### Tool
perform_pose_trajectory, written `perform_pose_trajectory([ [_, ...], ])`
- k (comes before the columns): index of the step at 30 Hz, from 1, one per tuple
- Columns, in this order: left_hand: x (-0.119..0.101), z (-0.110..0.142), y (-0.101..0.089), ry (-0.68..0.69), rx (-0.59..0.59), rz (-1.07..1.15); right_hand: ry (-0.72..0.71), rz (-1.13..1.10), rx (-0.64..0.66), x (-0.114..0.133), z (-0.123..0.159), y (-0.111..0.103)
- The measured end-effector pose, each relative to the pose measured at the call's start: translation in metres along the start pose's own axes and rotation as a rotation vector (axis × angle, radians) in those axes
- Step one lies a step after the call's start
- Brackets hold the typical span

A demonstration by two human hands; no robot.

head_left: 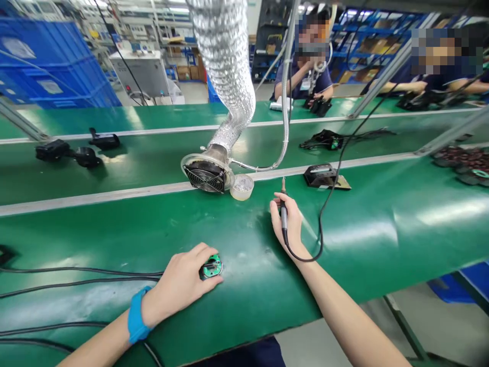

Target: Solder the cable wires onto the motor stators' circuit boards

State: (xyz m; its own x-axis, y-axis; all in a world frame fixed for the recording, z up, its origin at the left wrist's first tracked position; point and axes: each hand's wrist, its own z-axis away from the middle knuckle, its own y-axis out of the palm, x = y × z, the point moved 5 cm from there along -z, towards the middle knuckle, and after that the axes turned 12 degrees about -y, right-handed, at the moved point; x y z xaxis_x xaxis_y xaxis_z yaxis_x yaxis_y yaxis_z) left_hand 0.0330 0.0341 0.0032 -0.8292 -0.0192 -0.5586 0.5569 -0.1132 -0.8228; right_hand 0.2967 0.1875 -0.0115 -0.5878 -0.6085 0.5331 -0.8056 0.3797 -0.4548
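My left hand (187, 272), with a blue band at the wrist, is closed around a small round green circuit board (212, 266) on the green bench. Thumb and fingers grip its edges; its left side is hidden by the hand. Farther right, my right hand (287, 219) holds a soldering iron (283, 214) by its grey and black handle, tip pointing away from me. The iron's black cord loops below the hand and rises to the right. A soldering iron stand (323, 177) sits beyond my right hand, apart from it.
A fan-fronted extractor (206, 176) on a silver duct (233, 76) hangs ahead, beside a small round tub (242, 187). Black cables (84, 275) run along the left. Dark parts (87, 155) lie on the middle strip. Co-workers (305, 76) sit across the bench.
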Motion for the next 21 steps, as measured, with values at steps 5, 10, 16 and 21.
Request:
perform_pose_trajectory([
  [5, 0.054, -0.073, -0.063, -0.2, -0.131, -0.055, 0.003, -0.005, -0.011, -0.006, -0.002, 0.003],
  [10, 0.117, -0.183, -0.156, -0.579, -0.409, -0.248, -0.022, -0.005, -0.016, -0.011, -0.003, 0.009],
  [16, 0.119, -0.25, -0.162, -0.525, -0.478, -0.247, -0.069, 0.012, -0.041, -0.015, -0.007, 0.009],
  [21, 0.103, -0.245, -0.133, -0.382, -0.509, -0.264, -0.099, 0.026, -0.044, -0.018, -0.01, 0.008],
])
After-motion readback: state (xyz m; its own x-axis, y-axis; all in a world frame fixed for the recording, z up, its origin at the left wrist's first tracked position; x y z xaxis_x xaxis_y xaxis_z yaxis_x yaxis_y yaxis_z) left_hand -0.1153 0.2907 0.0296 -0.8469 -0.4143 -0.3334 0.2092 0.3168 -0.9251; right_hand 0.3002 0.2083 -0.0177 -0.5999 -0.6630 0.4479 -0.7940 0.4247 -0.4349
